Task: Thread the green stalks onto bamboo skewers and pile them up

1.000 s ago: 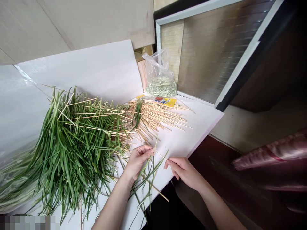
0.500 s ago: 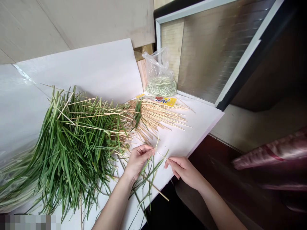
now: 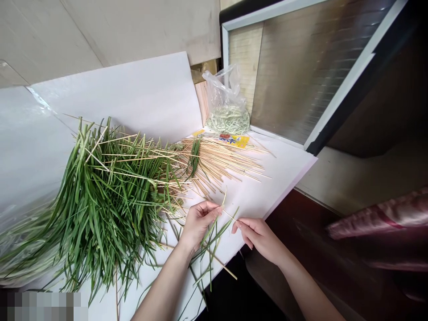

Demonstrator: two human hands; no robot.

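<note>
Fingers of the left hand (image 3: 199,225) are pinched on a green blade (image 3: 225,195), its pale tip poking up past them, while I see those of the right hand (image 3: 259,236) gripping a thin stick (image 3: 229,216) that bridges the gap between the hands, over the counter (image 3: 277,176) near its edge. On my feed the whole view has slid slightly during the last second, yet both holds are nearly the same; only the pale tip leans further right. I take that as the same fine fingertip step continuing. Whether the stick touches or pierces the blade, I cannot tell. Loose leaves (image 3: 219,235) trail just beside the left hand; a big green pile (image 3: 107,223) lies to its left, and fanned sticks (image 3: 230,162) lie beyond, before a plastic bag (image 3: 229,109).
</note>
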